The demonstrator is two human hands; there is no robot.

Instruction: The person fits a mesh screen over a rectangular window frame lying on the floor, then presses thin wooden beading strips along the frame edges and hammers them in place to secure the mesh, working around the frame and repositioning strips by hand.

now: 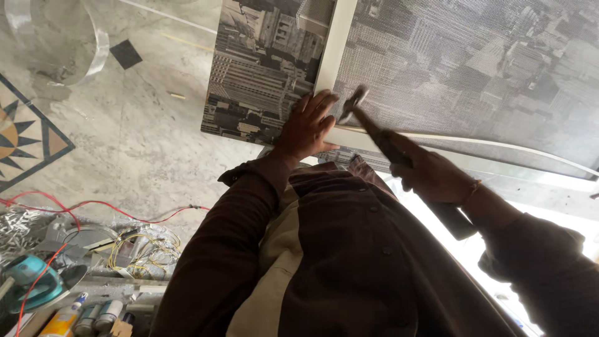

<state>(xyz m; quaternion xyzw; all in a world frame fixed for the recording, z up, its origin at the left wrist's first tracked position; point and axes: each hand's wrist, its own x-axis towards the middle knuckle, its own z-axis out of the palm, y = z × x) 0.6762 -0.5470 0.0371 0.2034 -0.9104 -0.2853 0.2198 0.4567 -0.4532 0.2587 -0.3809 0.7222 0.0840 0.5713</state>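
Note:
My left hand (307, 126) lies flat, fingers spread, on a panel printed with a grey city picture (262, 68), right beside a white frame strip (335, 43). My right hand (430, 175) grips the dark handle of a hammer (374, 128). The hammer's head (354, 100) is blurred and sits just right of my left fingertips, over the corner where the upright white strip meets a horizontal white strip (474, 145). A mesh-covered printed sheet (474, 62) fills the area to the right of the strip.
Marble floor (137, 131) with a star inlay (25, 137) lies to the left. At lower left are red wires (93, 205), yellow wire coils (143, 256), a teal power tool (31, 284) and several tubes and cans (93, 315). A clear curved plastic piece (62, 37) sits top left.

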